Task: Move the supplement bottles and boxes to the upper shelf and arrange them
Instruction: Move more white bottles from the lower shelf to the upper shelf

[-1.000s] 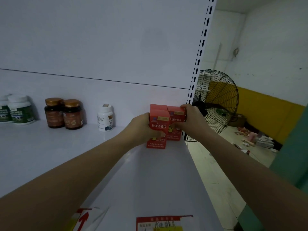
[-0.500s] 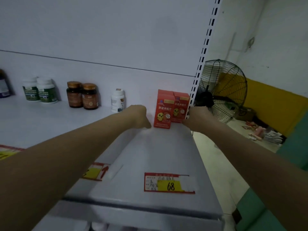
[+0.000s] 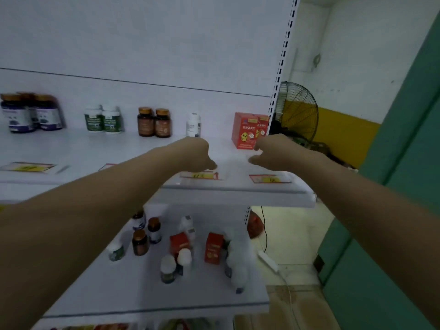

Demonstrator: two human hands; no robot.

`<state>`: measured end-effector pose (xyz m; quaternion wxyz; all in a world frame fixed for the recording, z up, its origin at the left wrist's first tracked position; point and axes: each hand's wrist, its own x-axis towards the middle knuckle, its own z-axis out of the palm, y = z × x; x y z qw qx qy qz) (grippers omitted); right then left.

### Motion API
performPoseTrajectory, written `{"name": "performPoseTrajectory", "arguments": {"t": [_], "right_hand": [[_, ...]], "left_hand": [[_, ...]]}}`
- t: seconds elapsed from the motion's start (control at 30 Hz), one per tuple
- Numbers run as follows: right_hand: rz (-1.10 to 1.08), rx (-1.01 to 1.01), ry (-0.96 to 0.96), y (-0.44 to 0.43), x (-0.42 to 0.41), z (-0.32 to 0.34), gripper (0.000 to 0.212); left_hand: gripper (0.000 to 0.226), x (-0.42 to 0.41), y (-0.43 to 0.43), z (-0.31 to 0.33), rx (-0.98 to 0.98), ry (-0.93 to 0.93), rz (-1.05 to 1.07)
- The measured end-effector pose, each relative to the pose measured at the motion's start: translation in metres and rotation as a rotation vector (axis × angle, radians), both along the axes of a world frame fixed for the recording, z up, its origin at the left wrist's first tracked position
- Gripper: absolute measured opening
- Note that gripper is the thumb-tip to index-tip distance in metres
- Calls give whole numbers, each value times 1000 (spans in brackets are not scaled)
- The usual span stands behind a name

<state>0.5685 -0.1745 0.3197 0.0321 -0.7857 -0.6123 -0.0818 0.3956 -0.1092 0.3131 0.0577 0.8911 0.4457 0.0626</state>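
Two red boxes (image 3: 247, 131) stand side by side at the back right of the upper shelf (image 3: 133, 151). To their left, in a row, are a white bottle (image 3: 193, 125), two brown bottles (image 3: 154, 122), two green-labelled bottles (image 3: 103, 119) and dark purple-labelled bottles (image 3: 28, 114). My left hand (image 3: 196, 152) and my right hand (image 3: 271, 151) hover empty over the shelf's front, fingers loosely curled, apart from the boxes. On the lower shelf (image 3: 133, 289) stand several bottles (image 3: 145, 239) and two more red boxes (image 3: 214, 247).
Price tags (image 3: 270, 179) line the upper shelf's front edge. A slotted upright (image 3: 282, 65) bounds the shelf on the right. Behind it stands a black fan (image 3: 297, 110). A green door (image 3: 392, 210) is at the right, and a white power strip (image 3: 269, 260) lies on the floor.
Both hands let go of the two red boxes, which now stand at the shelf's back right. The hands have drawn back toward the front edge, and the view has tilted down to show the lower shelf.
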Motion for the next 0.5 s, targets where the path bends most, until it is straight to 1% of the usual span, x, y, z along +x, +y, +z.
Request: {"name": "performPoseTrajectory", "arguments": {"t": [0.1,0.17,0.23,0.27,0.43,0.47,0.5], "right_hand": [[-31,75,51,-36,-45,-11,43],[-48,113,79,-59,-70,-22,41],[-67,115,102,-81,-90,-36,37],[-75,104,119,-91,-97,-44,36],[-138,-28,214,-135,-119,-89,36],[-151,-49,232,-140,-119,-99,35],[-165,-74,244,-144,-117,-110,35]], "left_hand": [[53,-46,-28,-7,41,-81,-55],[47,-71,-50,-14,74,-143,-104],[37,-88,-74,-24,91,-189,-145],[37,-95,-85,-29,79,-200,-160],[44,-114,-116,-79,-124,-152,-153],[41,-115,-117,-92,-174,-144,-143],[33,-116,-118,-105,-225,-143,-134]]}}
